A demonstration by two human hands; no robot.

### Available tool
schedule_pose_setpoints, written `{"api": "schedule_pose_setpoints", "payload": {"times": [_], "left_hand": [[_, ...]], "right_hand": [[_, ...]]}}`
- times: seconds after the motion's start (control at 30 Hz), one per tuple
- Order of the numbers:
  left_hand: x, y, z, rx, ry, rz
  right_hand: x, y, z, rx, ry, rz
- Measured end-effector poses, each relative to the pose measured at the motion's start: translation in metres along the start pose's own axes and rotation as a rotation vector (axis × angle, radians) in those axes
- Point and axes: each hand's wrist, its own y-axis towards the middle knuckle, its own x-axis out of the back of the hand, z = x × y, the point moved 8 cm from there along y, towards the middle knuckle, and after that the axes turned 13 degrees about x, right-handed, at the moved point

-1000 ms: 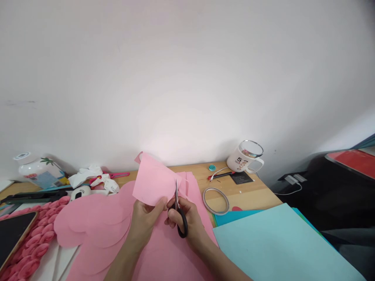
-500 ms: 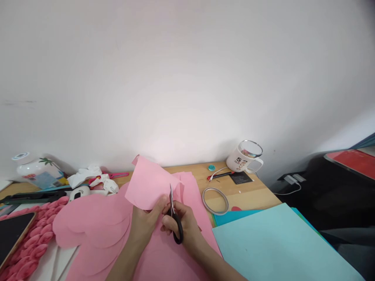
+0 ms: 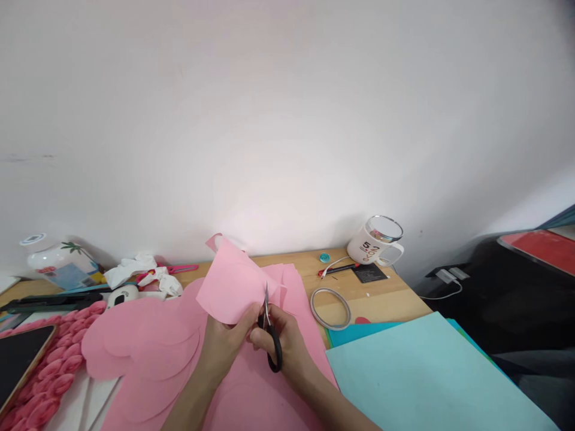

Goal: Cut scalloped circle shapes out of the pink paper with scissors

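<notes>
Left hand (image 3: 222, 346) grips pink paper (image 3: 229, 287) | right hand (image 3: 290, 344) clamps scissors (image 3: 268, 323) | mug (image 3: 375, 244) contents unseen

The pink sheet (image 3: 229, 287) is thin, smooth, matt paper that bends softly. The scissors (image 3: 271, 335) have bright bare-metal blades and glossy black plastic handles. At 8 o'clock of them the pink cut-outs (image 3: 144, 341) are the same matt paper. At 4 o'clock the turquoise sheet (image 3: 417, 371) is also smooth matt paper. The table (image 3: 386, 293) is pale wood with a smooth satin finish. At 2 o'clock the mug (image 3: 375, 246) looks like glossy white glazed ceramic with a shiny, mirror-like rim. The tape ring (image 3: 331, 308) looks like translucent plastic. At 9 o'clock the dark screen (image 3: 18, 359) is glossy. The wall (image 3: 287, 120) is matt and smooth.
</notes>
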Motion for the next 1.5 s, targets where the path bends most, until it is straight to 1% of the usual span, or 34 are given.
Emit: {"api": "schedule_pose_setpoints", "payload": {"times": [0.2, 0.43, 0.6, 0.73, 0.8, 0.83, 0.9, 0.97, 1.03, 1.13, 1.23, 1.3, 1.4, 1.5], "left_hand": [[-0.001, -0.004, -0.006, -0.001, -0.054, -0.038], [-0.007, -0.009, -0.013, 0.017, -0.067, 0.021], [-0.003, -0.004, -0.009, 0.013, -0.036, 0.033], [-0.001, -0.004, -0.005, 0.026, -0.103, 0.019], [-0.004, -0.003, -0.004, 0.036, -0.134, 0.058], [-0.006, -0.003, -0.003, 0.041, -0.148, 0.096], [-0.010, -0.002, -0.003, 0.034, -0.171, 0.172], [-0.012, -0.001, -0.004, 0.008, -0.186, 0.212], [-0.009, 0.001, -0.005, -0.028, -0.197, 0.199], [-0.007, 0.002, -0.005, -0.058, -0.230, 0.175], [-0.007, 0.003, -0.002, -0.044, -0.211, 0.154], [-0.004, 0.004, 0.001, -0.026, -0.172, 0.109], [0.001, 0.004, 0.004, -0.003, -0.100, 0.051], [0.002, 0.004, 0.003, -0.006, -0.049, 0.044]], "right_hand": [[0.001, 0.000, 0.000, -0.002, -0.013, -0.008], [0.003, -0.001, -0.005, -0.011, -0.025, -0.010], [0.003, -0.001, -0.007, -0.032, -0.015, -0.022], [0.003, -0.002, -0.007, -0.024, -0.016, -0.015], [0.004, -0.003, -0.008, -0.015, -0.021, -0.024], [0.005, -0.003, -0.007, -0.001, -0.029, -0.042], [0.008, -0.003, -0.004, 0.048, -0.060, -0.100], [0.012, -0.003, -0.001, 0.098, -0.094, -0.152], [0.012, -0.003, 0.001, 0.118, -0.105, -0.163], [0.011, -0.002, -0.001, 0.105, -0.087, -0.154], [0.011, -0.002, -0.002, 0.106, -0.105, -0.157], [0.010, -0.002, -0.002, 0.101, -0.127, -0.143], [0.006, -0.002, -0.003, 0.063, -0.119, -0.096], [0.003, -0.002, -0.001, 0.043, -0.084, -0.053]]}}
